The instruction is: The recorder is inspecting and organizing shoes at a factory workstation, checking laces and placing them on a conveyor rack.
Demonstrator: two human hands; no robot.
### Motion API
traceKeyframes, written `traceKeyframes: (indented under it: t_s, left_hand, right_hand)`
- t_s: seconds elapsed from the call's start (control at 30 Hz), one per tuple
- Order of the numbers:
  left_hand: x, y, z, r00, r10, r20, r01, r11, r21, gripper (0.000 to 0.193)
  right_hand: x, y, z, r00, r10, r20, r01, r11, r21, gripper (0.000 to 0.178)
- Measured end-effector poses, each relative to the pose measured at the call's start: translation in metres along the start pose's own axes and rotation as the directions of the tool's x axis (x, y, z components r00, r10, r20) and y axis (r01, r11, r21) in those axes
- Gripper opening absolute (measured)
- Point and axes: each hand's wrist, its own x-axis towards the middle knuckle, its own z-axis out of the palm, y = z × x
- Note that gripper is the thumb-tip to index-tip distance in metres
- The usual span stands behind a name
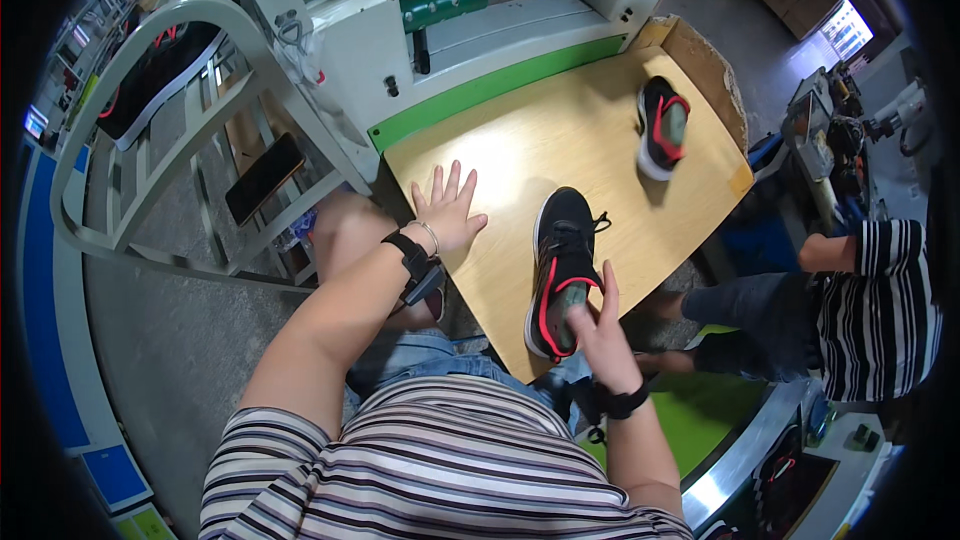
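Observation:
A black sneaker with red collar trim and a white sole lies on the light wooden tabletop, its toe pointing away from me. A greenish form, like a shoe last, fills its opening. My right hand is at the sneaker's right side near the heel, fingers stretched out and thumb over the opening. It appears to touch the shoe without closing round it. My left hand rests palm down on the tabletop's left part, fingers spread and holding nothing. A second, matching sneaker, slightly blurred, is at the far right of the tabletop.
A machine with a green roller conveyor carrying shoes stands beyond the table. On the left metal rack are a phone and a large black shoe. A cardboard piece borders the table's far right. A co-worker is at right.

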Motion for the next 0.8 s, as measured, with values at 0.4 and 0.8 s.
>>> traceKeyframes:
  t_s: [0.4,0.8]
  left_hand:
    - [0.005,0.000,-0.003,1.000,-0.019,0.008,0.019,1.000,0.010,0.087]
    - [0.001,0.000,-0.005,0.999,-0.049,0.015,0.049,0.999,0.006,0.085]
  right_hand:
    - [0.120,-0.018,-0.050,0.926,-0.184,0.331,0.302,0.887,-0.350,0.030]
    - [0.019,-0.026,-0.018,0.874,-0.465,0.141,0.473,0.747,-0.467,0.017]
